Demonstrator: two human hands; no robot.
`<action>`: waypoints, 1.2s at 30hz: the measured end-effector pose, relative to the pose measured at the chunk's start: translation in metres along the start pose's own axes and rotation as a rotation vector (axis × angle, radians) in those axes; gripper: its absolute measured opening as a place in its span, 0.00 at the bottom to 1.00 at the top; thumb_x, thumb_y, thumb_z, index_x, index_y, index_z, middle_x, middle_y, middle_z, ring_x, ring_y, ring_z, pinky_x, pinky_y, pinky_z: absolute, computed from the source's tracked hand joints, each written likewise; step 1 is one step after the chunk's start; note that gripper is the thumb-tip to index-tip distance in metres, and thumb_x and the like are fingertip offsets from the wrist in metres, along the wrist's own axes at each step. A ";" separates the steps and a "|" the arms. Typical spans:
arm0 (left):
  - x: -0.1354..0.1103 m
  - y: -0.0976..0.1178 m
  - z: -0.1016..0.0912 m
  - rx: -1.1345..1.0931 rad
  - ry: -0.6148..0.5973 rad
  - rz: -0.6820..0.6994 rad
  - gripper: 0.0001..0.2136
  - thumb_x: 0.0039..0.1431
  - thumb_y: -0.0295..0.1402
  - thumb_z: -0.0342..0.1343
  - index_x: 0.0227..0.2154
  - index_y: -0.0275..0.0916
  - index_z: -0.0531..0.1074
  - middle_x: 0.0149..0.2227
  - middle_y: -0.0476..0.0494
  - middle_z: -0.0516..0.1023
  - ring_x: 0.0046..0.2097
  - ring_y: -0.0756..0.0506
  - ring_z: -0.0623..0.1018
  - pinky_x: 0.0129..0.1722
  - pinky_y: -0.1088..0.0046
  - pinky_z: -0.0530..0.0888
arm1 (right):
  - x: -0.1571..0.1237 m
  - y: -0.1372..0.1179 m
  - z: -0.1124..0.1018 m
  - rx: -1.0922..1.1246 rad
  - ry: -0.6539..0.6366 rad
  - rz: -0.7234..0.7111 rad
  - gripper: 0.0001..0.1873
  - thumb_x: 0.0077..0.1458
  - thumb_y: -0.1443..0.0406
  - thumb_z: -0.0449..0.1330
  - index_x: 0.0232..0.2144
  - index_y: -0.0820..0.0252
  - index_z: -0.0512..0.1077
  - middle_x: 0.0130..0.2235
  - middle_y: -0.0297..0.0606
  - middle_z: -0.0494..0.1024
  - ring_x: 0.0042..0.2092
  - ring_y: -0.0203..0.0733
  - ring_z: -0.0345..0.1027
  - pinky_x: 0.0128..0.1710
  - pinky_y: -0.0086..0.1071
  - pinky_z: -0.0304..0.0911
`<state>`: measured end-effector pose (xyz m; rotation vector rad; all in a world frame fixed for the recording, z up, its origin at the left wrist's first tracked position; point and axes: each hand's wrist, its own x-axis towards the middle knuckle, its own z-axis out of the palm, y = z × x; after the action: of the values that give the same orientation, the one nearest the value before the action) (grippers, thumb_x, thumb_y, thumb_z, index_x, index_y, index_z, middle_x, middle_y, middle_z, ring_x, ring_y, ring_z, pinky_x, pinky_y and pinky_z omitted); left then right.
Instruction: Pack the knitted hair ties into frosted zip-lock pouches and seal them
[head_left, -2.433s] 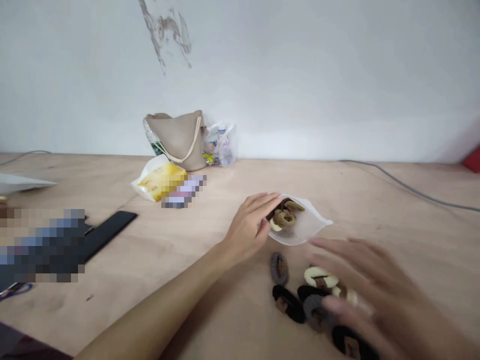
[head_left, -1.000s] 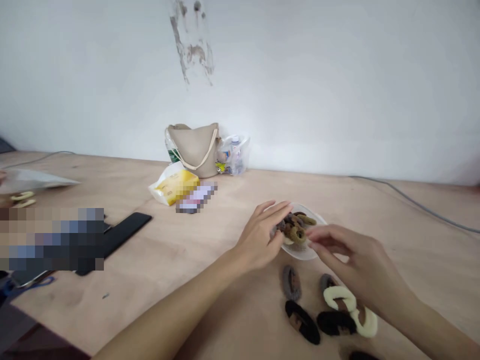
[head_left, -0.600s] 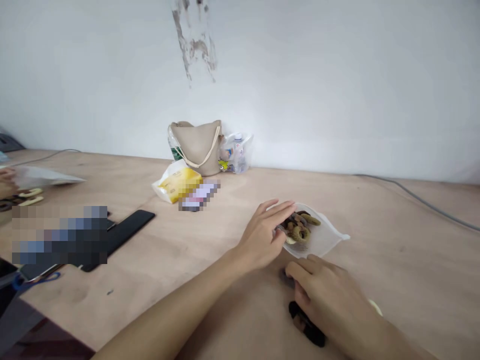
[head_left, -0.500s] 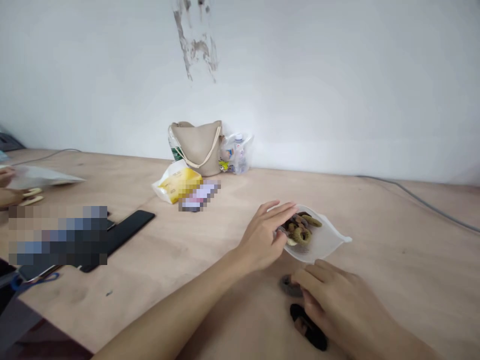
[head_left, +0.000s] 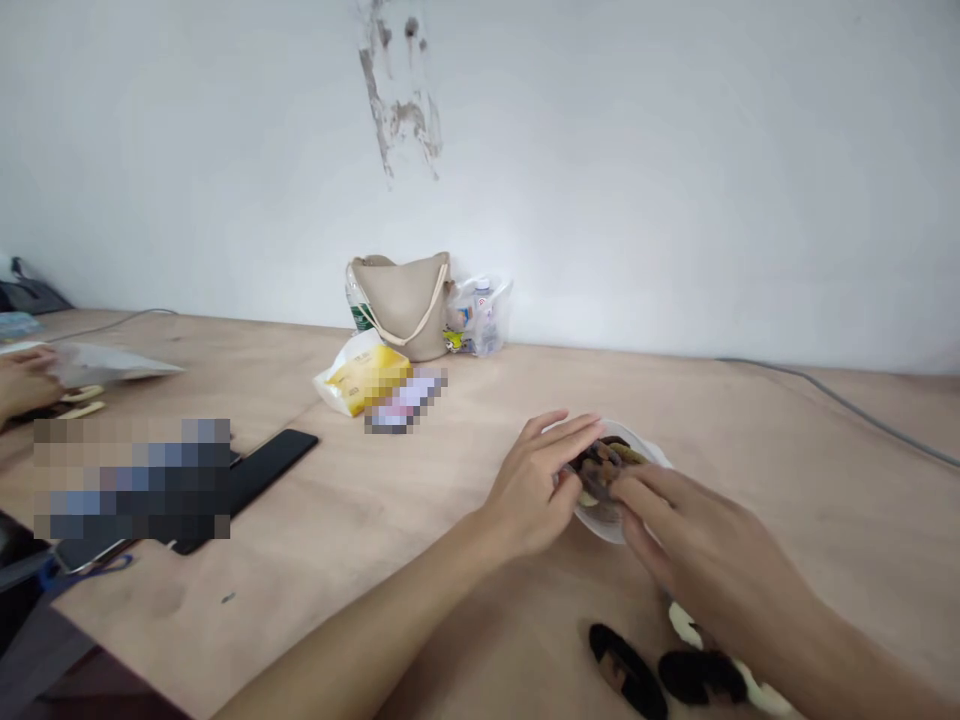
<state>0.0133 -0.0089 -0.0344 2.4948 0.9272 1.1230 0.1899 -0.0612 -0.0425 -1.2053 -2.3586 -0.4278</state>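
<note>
A translucent white plastic bag [head_left: 609,527] lies with its mouth toward me, filled with several fabric hair ties [head_left: 600,462] in brown, olive and grey. My left hand [head_left: 536,485] grips the bag's left rim, thumb below and fingers stretched along the upper edge. At the bag's mouth, my right hand [head_left: 694,530] has its fingers pinched on a grey hair tie [head_left: 596,484], which its fingertips partly cover. Nearer to me on the table lie two black hair ties [head_left: 628,670]. Cream hair ties [head_left: 684,622] show partly under my right forearm.
At the left, another person's hand [head_left: 26,375] is beside a white bag [head_left: 120,362]. A black phone-like slab [head_left: 255,485] and a blurred patch lie nearby. Farther back are a yellow tissue pack [head_left: 371,375], a beige handbag [head_left: 401,300], and a clear bag with a bottle [head_left: 481,310].
My right hand has lifted the grey hair tie off the table and brought it up into the bag's mouth. My left hand stays at the rim. The view has shifted slightly.
</note>
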 end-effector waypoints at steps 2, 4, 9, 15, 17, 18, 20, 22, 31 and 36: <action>0.000 0.000 0.000 0.006 -0.004 0.006 0.29 0.48 0.18 0.43 0.54 0.43 0.65 0.57 0.47 0.68 0.60 0.43 0.63 0.58 0.54 0.65 | 0.004 0.006 0.003 0.044 0.058 0.002 0.17 0.54 0.75 0.45 0.38 0.59 0.70 0.44 0.43 0.76 0.40 0.43 0.72 0.33 0.34 0.68; 0.000 0.000 0.000 0.017 -0.013 0.016 0.30 0.48 0.17 0.43 0.55 0.42 0.64 0.57 0.47 0.68 0.60 0.44 0.64 0.58 0.55 0.65 | -0.002 0.011 0.002 0.151 0.071 -0.002 0.19 0.55 0.75 0.45 0.43 0.58 0.70 0.49 0.42 0.74 0.45 0.42 0.71 0.39 0.35 0.69; -0.001 -0.002 0.003 0.034 -0.016 0.010 0.30 0.47 0.17 0.42 0.55 0.42 0.64 0.57 0.48 0.68 0.60 0.44 0.62 0.58 0.57 0.65 | -0.046 0.032 -0.019 0.416 -0.005 0.068 0.14 0.57 0.70 0.49 0.41 0.52 0.72 0.42 0.37 0.78 0.41 0.39 0.74 0.37 0.28 0.71; 0.000 -0.005 0.005 0.038 -0.025 -0.016 0.30 0.48 0.17 0.43 0.55 0.41 0.65 0.57 0.48 0.68 0.61 0.43 0.62 0.59 0.57 0.63 | -0.059 0.042 -0.016 0.589 -0.280 0.101 0.14 0.58 0.69 0.49 0.35 0.52 0.73 0.45 0.37 0.76 0.45 0.42 0.70 0.41 0.34 0.69; 0.000 -0.005 0.005 0.040 -0.024 -0.024 0.30 0.47 0.16 0.43 0.55 0.42 0.65 0.57 0.48 0.68 0.61 0.43 0.62 0.59 0.56 0.64 | -0.060 0.043 -0.009 0.517 -0.264 0.075 0.15 0.57 0.70 0.49 0.39 0.51 0.72 0.48 0.38 0.75 0.47 0.43 0.69 0.43 0.36 0.68; 0.000 -0.006 0.005 0.042 -0.023 -0.027 0.30 0.47 0.16 0.43 0.55 0.42 0.65 0.57 0.48 0.68 0.61 0.43 0.62 0.59 0.56 0.64 | -0.062 0.044 -0.006 0.468 -0.267 0.077 0.15 0.57 0.70 0.49 0.40 0.51 0.72 0.47 0.38 0.75 0.46 0.43 0.69 0.42 0.37 0.68; 0.000 -0.006 0.005 0.048 -0.024 -0.027 0.30 0.48 0.16 0.43 0.55 0.42 0.64 0.57 0.48 0.68 0.61 0.43 0.62 0.59 0.57 0.64 | -0.069 0.048 -0.004 0.374 -0.294 0.105 0.12 0.57 0.69 0.50 0.38 0.51 0.71 0.43 0.38 0.75 0.42 0.41 0.71 0.39 0.34 0.69; -0.001 -0.007 0.005 0.053 -0.021 -0.019 0.30 0.48 0.16 0.43 0.55 0.41 0.64 0.57 0.47 0.68 0.61 0.43 0.62 0.59 0.57 0.64 | -0.076 0.051 -0.006 0.305 -0.285 0.112 0.10 0.58 0.68 0.51 0.35 0.52 0.71 0.39 0.37 0.75 0.37 0.38 0.71 0.34 0.31 0.69; -0.001 -0.002 0.004 0.078 0.009 0.029 0.30 0.47 0.16 0.44 0.55 0.40 0.64 0.57 0.46 0.69 0.61 0.41 0.60 0.58 0.55 0.65 | -0.041 0.031 -0.017 -0.097 0.256 -0.115 0.11 0.55 0.70 0.55 0.41 0.59 0.71 0.39 0.43 0.72 0.36 0.42 0.66 0.34 0.35 0.61; -0.002 0.001 0.005 0.084 0.020 0.060 0.31 0.47 0.15 0.43 0.56 0.41 0.63 0.57 0.46 0.68 0.61 0.42 0.60 0.58 0.56 0.65 | -0.031 0.025 -0.013 -0.130 0.179 -0.029 0.11 0.56 0.69 0.52 0.41 0.62 0.71 0.32 0.40 0.71 0.32 0.43 0.63 0.31 0.36 0.59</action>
<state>0.0166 -0.0101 -0.0385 2.5997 0.9285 1.1519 0.2297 -0.0738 -0.0458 -1.1397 -2.2261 -0.6786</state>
